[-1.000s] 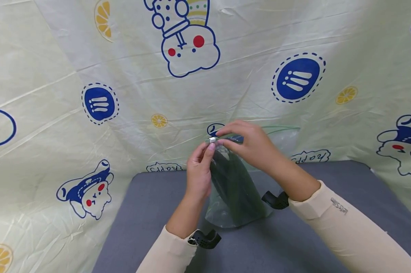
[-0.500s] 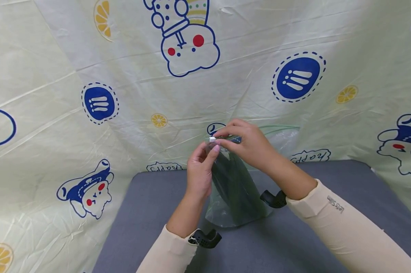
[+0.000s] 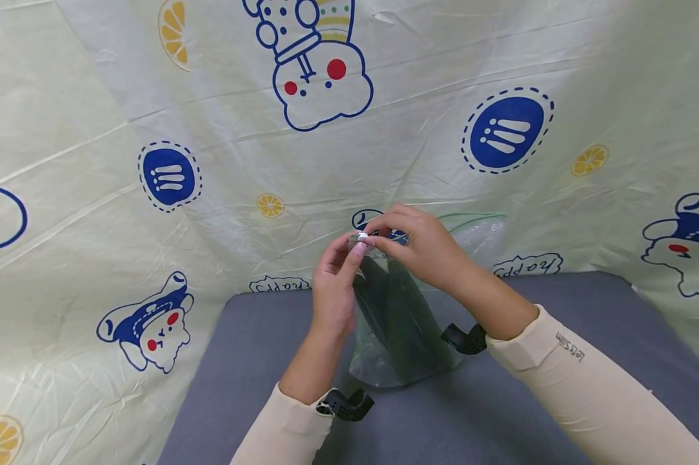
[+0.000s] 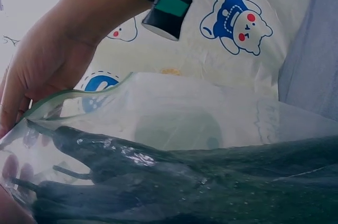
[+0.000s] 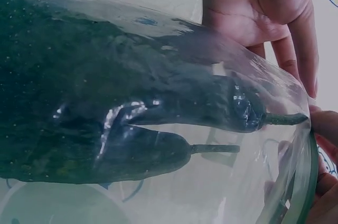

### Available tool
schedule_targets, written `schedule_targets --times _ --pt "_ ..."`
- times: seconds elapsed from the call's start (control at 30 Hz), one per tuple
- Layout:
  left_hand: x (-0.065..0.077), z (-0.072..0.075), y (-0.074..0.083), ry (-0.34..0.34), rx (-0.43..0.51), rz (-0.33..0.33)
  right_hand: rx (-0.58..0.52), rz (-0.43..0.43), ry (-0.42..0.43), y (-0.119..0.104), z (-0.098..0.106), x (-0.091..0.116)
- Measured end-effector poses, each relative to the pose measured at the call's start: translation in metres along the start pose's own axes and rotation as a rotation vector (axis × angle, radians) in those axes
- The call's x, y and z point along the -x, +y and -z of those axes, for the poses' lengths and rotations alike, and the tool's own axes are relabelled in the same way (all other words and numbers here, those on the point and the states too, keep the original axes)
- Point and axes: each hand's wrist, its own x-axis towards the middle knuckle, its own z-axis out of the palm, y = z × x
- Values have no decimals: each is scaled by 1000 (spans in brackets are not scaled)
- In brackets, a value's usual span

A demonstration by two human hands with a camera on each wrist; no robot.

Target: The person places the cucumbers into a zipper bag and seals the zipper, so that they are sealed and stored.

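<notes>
A clear zip bag (image 3: 408, 361) stands on the grey table (image 3: 558, 387), with dark green peppers (image 3: 392, 310) inside. My left hand (image 3: 333, 287) pinches the bag's top left corner just under the white slider (image 3: 359, 237). My right hand (image 3: 430, 248) pinches that slider on the zip from the other side. The bag's mouth gapes open to the right of my hands. In the right wrist view, two stemmed peppers (image 5: 158, 108) lie behind the plastic, with my left palm (image 5: 259, 7) beyond. The left wrist view shows the peppers (image 4: 174, 182) and my right hand (image 4: 47, 60).
A pale yellow cloth (image 3: 151, 116) printed with blue cartoon figures and orange slices hangs close behind the table and wraps both sides. Black wrist camera mounts (image 3: 346, 405) sit under both wrists. Grey tabletop shows to the right of the bag.
My left fingertips dipped a little, then rose back up to the slider. The right hand and the bag have barely shifted.
</notes>
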Motion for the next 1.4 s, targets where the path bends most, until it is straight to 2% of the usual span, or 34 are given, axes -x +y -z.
schedule_targets --times 0.27,0.43,1.07,1.4 --pt "-6 2 4 -6 54 -29 -11 11 3 0 0 2" --pt "-6 3 7 28 59 -5 -14 12 -3 1 -1 3" --pt "-13 9 5 107 72 19 49 -31 -10 15 2 7" --pt "-15 18 5 145 73 70 88 -34 -17 23 5 11"
